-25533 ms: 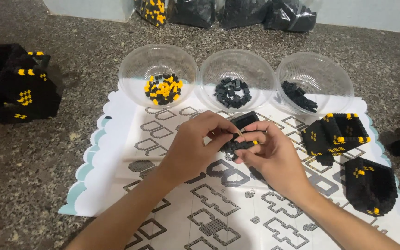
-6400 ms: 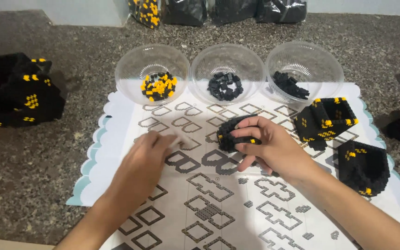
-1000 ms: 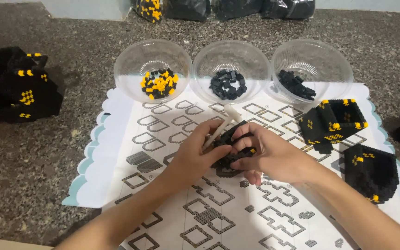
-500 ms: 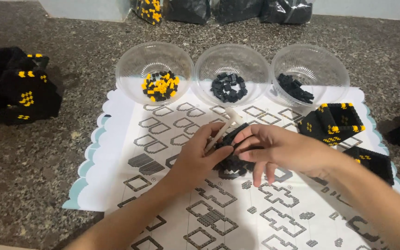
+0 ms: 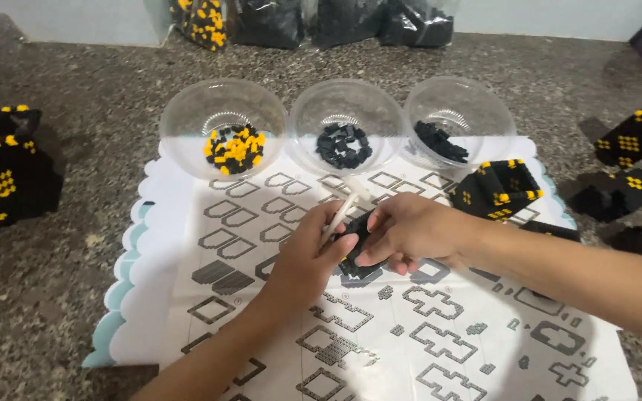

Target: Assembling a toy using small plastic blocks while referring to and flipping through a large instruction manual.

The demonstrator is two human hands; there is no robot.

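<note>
My right hand (image 5: 410, 230) was curled shut around the black block piece (image 5: 357, 252), fingers over its top and thumb under, so only its near and left edges showed below my knuckles. My left hand (image 5: 310, 252) was closed too, pinching a thin white stick (image 5: 339, 215) between thumb and forefinger, the stick slanting up and away to the far right, its lower end against the piece. The two hands touched, meeting over the middle of the printed sheet (image 5: 209, 297), and the piece sat between them, held just above the sheet. Beyond my hands, along the sheet's far edge, stood three clear bowls: the left bowl (image 5: 187, 119) with yellow and black bits, the middle bowl (image 5: 306, 111) with black bits, the right bowl (image 5: 484, 111) with a few black bits. Just right of my right hand, a finished black and yellow block (image 5: 499, 189) lay on the sheet, partly behind my forearm. More built blocks (image 5: 626, 163) lay on the counter at the far right, and a dark pile (image 5: 1, 171) lay at the left, well apart from my hands.
</note>
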